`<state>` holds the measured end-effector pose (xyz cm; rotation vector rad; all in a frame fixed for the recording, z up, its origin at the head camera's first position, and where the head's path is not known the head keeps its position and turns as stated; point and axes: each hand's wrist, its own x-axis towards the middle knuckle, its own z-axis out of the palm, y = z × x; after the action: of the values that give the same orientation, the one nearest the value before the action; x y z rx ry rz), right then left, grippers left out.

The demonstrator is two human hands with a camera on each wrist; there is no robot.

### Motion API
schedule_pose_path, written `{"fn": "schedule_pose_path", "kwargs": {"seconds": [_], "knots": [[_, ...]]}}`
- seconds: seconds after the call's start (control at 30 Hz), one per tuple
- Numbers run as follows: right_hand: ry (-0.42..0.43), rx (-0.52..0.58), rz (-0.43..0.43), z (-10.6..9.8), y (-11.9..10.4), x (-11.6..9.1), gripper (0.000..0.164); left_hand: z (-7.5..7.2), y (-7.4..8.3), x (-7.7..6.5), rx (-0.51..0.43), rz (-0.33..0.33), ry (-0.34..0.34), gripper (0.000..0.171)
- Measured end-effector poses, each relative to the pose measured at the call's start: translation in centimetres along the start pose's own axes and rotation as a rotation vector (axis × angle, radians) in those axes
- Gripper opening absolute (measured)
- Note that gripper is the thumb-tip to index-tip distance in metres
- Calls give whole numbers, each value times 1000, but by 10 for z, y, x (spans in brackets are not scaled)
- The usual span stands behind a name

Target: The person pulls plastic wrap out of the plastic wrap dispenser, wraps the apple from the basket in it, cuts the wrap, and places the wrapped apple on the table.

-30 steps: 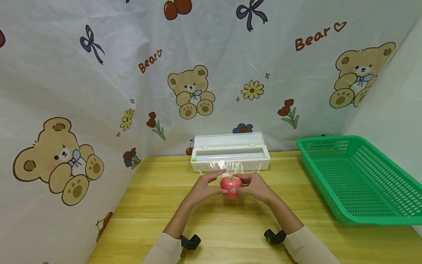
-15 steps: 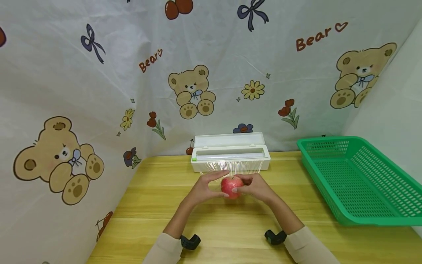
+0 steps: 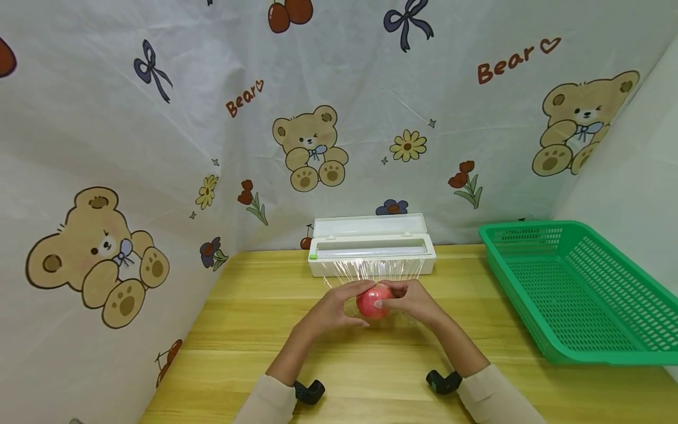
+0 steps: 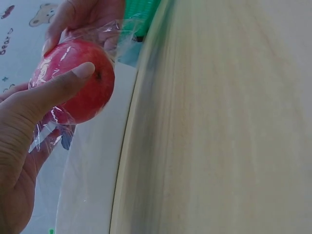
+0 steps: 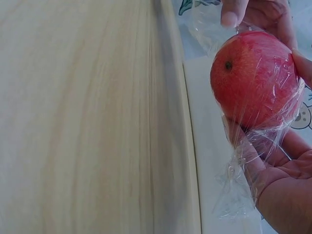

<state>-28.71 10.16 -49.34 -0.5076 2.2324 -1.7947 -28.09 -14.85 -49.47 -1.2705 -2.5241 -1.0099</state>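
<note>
A red apple [image 3: 369, 303], partly covered in clear plastic wrap [image 5: 234, 180], is between my hands. My right hand [image 3: 414, 301] grips it from the right, thumb on the near face and fingers at the top and behind. My left hand [image 3: 331, 307] curves around its left side. Its index finger reaches the apple's top, while the thumb stands apart below it. In the left wrist view the left thumb [image 4: 53, 90] overlaps the apple. A sheet of film stretches from the apple back to a white wrap dispenser box [image 3: 313, 268], whose lid [image 3: 371, 225] is raised.
A green perforated basket [image 3: 556, 347] stands on the right of the wooden table [image 3: 254, 330]. A white cloth printed with bears [image 3: 312, 159] hangs behind and at the left. Inside the box lies a pale roll [image 3: 371, 251].
My left thumb has come away from the apple and dropped lower. The left index finger has moved down onto the apple's top. My right hand keeps its hold.
</note>
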Motion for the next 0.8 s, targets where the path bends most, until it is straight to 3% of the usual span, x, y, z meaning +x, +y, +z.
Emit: {"fn": "schedule_pose_path", "kwargs": {"seconds": [0.37, 0.8], "knots": [[19, 10, 13, -1, -2, -1, 59, 8, -4, 1, 124, 28, 71, 89], [23, 28, 26, 1, -1, 0, 60, 18, -8, 3, 108, 45, 135, 87]]}}
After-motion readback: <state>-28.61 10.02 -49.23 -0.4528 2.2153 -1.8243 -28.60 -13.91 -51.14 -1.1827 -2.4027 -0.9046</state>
